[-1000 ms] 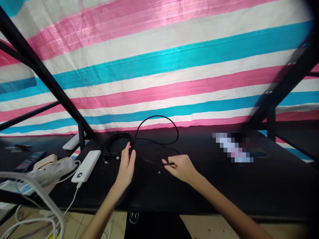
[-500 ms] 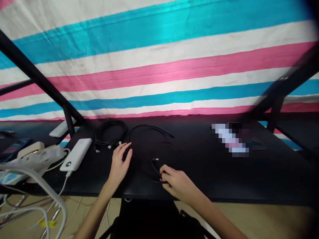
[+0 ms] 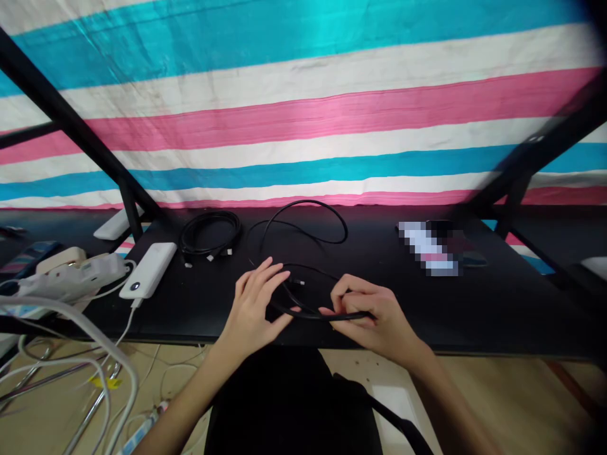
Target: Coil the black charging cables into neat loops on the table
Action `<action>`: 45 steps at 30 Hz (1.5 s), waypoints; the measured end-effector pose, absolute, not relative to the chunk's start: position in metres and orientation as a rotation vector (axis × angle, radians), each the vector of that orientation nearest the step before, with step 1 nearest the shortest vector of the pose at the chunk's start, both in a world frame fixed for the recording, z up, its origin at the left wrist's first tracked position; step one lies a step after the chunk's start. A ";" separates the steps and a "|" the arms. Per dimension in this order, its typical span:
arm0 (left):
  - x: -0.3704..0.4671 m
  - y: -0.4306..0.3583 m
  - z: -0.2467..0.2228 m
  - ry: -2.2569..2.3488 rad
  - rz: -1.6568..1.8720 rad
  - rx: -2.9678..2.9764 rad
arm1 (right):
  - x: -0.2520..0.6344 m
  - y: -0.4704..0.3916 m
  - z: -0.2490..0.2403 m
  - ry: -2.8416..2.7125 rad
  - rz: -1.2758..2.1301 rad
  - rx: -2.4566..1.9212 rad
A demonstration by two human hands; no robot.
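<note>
A black cable [image 3: 313,315] is lifted off the black table near its front edge. My right hand [image 3: 372,313] is closed around it, with the cable running out toward the left. My left hand [image 3: 258,306] has its fingers apart, and the cable passes between its thumb and fingers. Part of the cable arches up in a loop [image 3: 345,221] behind the hands. A plug [image 3: 298,282] with a light metal end shows just right of my left fingertips. Coiled black cables [image 3: 183,237] with several plug ends lie at the back left.
A white power bank [image 3: 149,268] with a white cord lies at the left. Beyond it are a white power strip [image 3: 97,272] and more cords. Blurred items [image 3: 429,249] sit at the right. Black frame bars [image 3: 80,133] slant up on both sides, before a striped sheet [image 3: 303,120].
My right hand has moved right and slightly up with the cable. My left hand has moved right, beside the cable. The cable now rises in a loop. The view has tilted down slightly.
</note>
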State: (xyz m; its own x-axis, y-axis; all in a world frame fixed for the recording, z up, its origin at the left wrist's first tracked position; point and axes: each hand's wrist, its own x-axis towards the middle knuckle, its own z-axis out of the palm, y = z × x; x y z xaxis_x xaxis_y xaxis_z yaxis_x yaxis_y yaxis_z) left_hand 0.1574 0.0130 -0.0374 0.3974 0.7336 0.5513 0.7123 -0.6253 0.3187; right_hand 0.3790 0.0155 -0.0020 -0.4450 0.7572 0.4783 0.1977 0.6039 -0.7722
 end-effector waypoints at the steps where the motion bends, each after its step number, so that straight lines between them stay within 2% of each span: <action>1: 0.159 0.014 -0.038 1.386 1.069 2.599 | 0.379 0.012 -0.001 -1.941 0.802 -0.766; 5: 0.157 0.029 -0.033 1.384 1.180 2.549 | 0.376 0.000 -0.003 -1.859 0.778 -0.779; 10: 0.161 0.056 0.000 1.336 1.298 2.615 | 0.389 0.008 0.002 -1.836 0.738 -0.919; 13: 0.177 0.064 0.022 1.196 1.308 2.866 | 0.412 0.009 0.025 -1.869 0.776 -0.992; 16: 0.201 0.063 0.034 1.158 1.428 3.062 | 0.425 -0.003 0.054 -1.947 0.960 -0.852; 18: 0.215 0.060 0.038 1.150 1.480 3.152 | 0.420 -0.012 0.063 -1.942 0.828 -0.915; 23: 0.229 0.049 0.038 1.120 1.366 3.082 | 0.394 -0.013 0.033 -1.911 0.276 -1.243; 27: 0.216 0.042 0.022 1.135 1.155 2.859 | 0.398 -0.008 0.012 -2.070 0.399 -1.319; 31: 0.196 0.045 -0.012 1.403 1.176 2.410 | 0.402 -0.009 0.001 -2.140 0.460 -1.197; 35: 0.178 0.049 -0.035 0.871 0.897 1.755 | 0.397 -0.012 -0.017 -2.109 0.374 -1.069; 38: 0.167 0.046 -0.033 0.750 0.974 1.358 | 0.394 -0.018 -0.030 -2.139 0.338 -1.007; 41: 0.164 0.038 -0.025 0.893 1.061 1.316 | 0.386 -0.025 -0.041 -2.254 0.419 -0.955; 45: 0.171 0.025 -0.024 1.183 0.886 1.591 | 0.370 -0.033 -0.055 -2.348 0.486 -0.831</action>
